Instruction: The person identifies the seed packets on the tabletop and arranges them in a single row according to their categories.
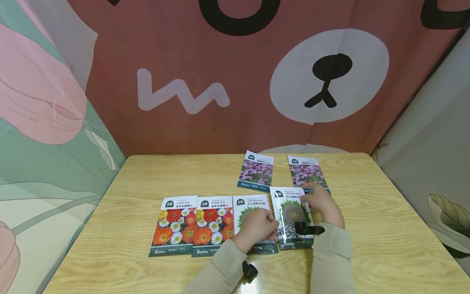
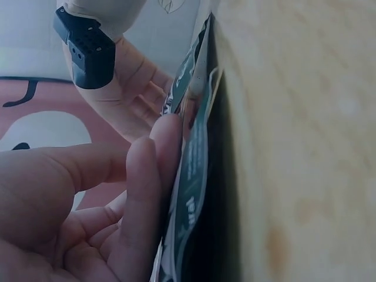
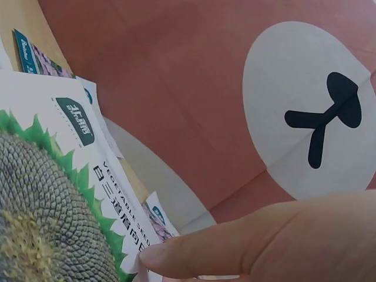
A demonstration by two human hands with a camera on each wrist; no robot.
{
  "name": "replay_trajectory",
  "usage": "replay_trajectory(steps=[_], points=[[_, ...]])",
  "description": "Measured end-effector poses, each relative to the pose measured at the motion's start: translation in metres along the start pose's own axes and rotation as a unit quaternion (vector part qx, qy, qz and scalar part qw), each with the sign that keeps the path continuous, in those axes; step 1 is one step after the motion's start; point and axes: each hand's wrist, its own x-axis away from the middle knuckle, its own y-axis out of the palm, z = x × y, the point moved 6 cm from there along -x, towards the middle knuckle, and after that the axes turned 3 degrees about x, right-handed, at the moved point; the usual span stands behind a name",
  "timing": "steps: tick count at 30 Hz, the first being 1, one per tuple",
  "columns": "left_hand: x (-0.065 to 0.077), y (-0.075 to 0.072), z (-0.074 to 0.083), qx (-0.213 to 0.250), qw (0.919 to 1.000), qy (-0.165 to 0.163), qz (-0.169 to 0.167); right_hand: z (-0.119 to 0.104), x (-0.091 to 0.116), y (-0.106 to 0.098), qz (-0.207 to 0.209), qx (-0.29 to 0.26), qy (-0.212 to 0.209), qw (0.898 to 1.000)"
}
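Note:
Two sunflower seed packets with white tops lie side by side. My right hand [image 1: 324,204] pinches the right sunflower packet [image 1: 291,214] by its upper right edge; the right wrist view shows a finger on the front of this packet [image 3: 53,205], near the printed name. My left hand [image 1: 257,228] rests on the left sunflower packet [image 1: 251,201], covering much of its picture. Its loosely bent fingers [image 2: 144,182] touch the packet face, with fingertips close to the right packet's left edge. In the left wrist view the packets [image 2: 194,164] appear edge-on, slightly raised at their lower borders.
Two poppy seed packets, one left [image 1: 174,226] and one right [image 1: 213,226], lie left of my hands, slightly overlapping. Behind are two purple-flower packets, one left [image 1: 256,170] and one right [image 1: 306,171]. A printed cloth [image 1: 249,130] hangs behind the wooden table [image 1: 110,245].

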Motion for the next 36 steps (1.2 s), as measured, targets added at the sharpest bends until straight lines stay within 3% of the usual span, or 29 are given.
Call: replay_trajectory(steps=[15,22,36], points=[[-0.0012,-0.0014,-0.0017,-0.035,0.9993,0.007,0.004,0.0088,-0.0034,0.0061,-0.013,-0.020,0.042,0.999],[-0.0016,-0.0022,-0.0040,-0.038,0.9993,-0.005,0.005,0.0088,-0.0043,0.0073,-0.008,-0.016,0.038,0.999],[-0.0027,-0.0022,-0.0032,-0.073,0.9973,0.011,0.002,0.0026,-0.0035,0.0090,0.005,0.006,0.035,0.999]])
